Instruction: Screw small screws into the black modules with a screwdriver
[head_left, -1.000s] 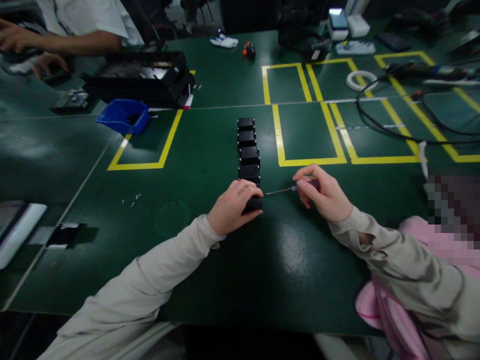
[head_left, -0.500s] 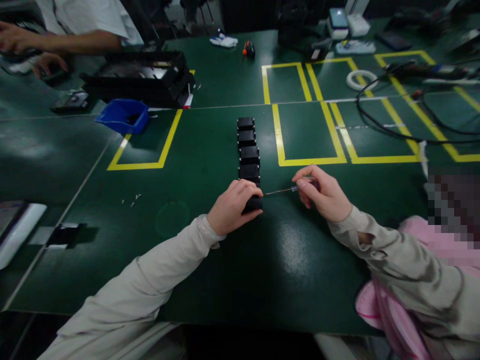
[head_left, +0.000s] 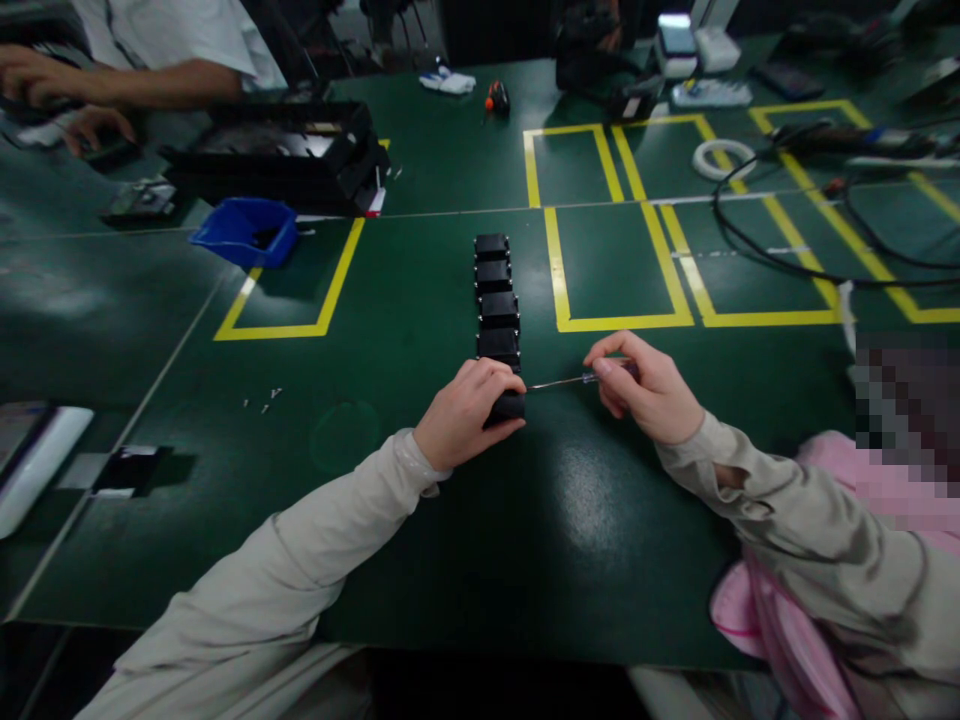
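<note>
My left hand [head_left: 474, 410] is closed around a small black block [head_left: 509, 406], thumb on its near side and fingers over the far side. My right hand [head_left: 646, 385] pinches the handle of a screwdriver [head_left: 556, 383]. Its thin shaft points left, and the tip meets the right side of the held block near my left fingertips. Beyond the held block, several similar black blocks [head_left: 499, 309] with small silver screws at their sides stand in a row leading away from me. A few loose screws [head_left: 271, 397] lie on the green table to the left.
A blue bin [head_left: 251, 232] and a black box-like frame [head_left: 285, 165] stand at the far left, near a co-worker's hands [head_left: 97, 128]. Yellow tape outlines mark the table. Black cables [head_left: 780, 262] and a white tape ring [head_left: 724, 160] lie at the right; pink cloth [head_left: 780, 610] hangs beside my right arm.
Both my hands, the held block and the screwdriver stay almost exactly in place. In the background, the co-worker's hand shifts slightly.
</note>
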